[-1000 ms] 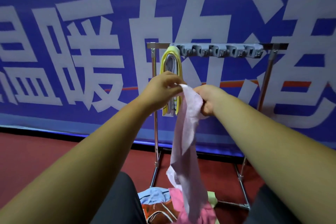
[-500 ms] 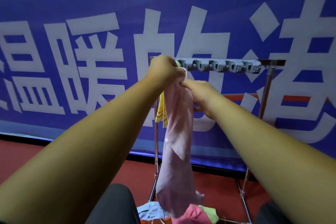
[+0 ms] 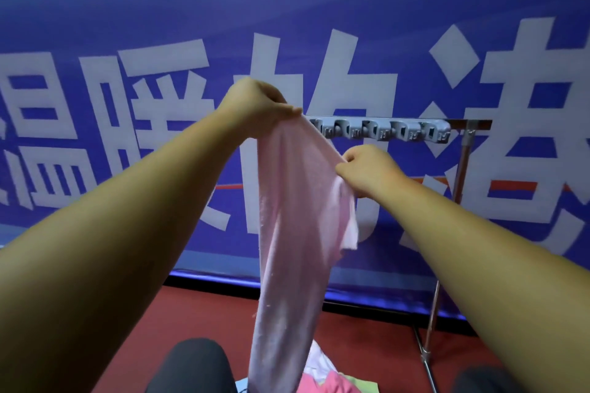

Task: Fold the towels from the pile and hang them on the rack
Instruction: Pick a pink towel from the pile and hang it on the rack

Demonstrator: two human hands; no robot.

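Left hand [image 3: 255,105] pinches top corner of pink towel [image 3: 293,233], raised just in front of the rack's [image 3: 466,150] top bar. Right hand [image 3: 367,169] grips the towel's right edge lower down. Towel hangs long, tail reaching the pile [image 3: 332,380] on red floor [image 3: 191,313].

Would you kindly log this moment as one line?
left hand: grips pink towel top | right hand: pinches its edge | rack: partly behind towel
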